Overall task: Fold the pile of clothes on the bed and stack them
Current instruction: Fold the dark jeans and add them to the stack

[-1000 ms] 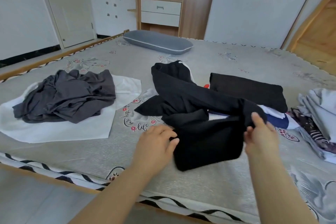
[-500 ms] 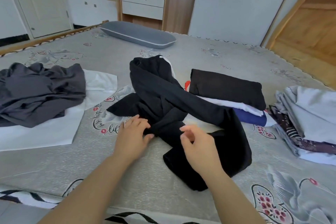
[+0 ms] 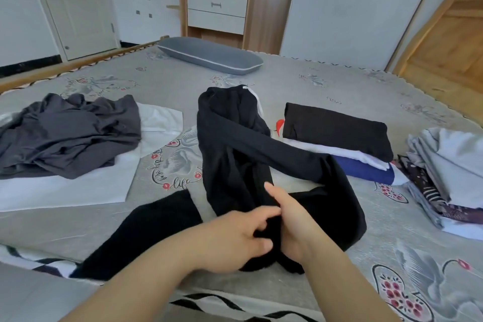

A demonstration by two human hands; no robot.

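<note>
A black garment (image 3: 235, 144) lies rumpled across the middle of the grey patterned bed (image 3: 300, 86), one long part reaching down to the near left edge. My left hand (image 3: 235, 238) and my right hand (image 3: 290, 219) meet at its near end, both gripping the black cloth between fingers and thumb. To the right sits a folded stack (image 3: 337, 133): black on top, white and navy beneath. A crumpled dark grey garment (image 3: 65, 133) lies on a white one (image 3: 65, 188) at the left.
A second heap of pale grey and patterned folded clothes (image 3: 449, 165) sits at the right edge. A grey pillow (image 3: 209, 56) lies at the far side. The wooden headboard (image 3: 444, 42) rises at the right; the bed's near edge runs under my forearms.
My hands have come together on the near end of the black garment. One long part has swung out toward the near left edge of the bed.
</note>
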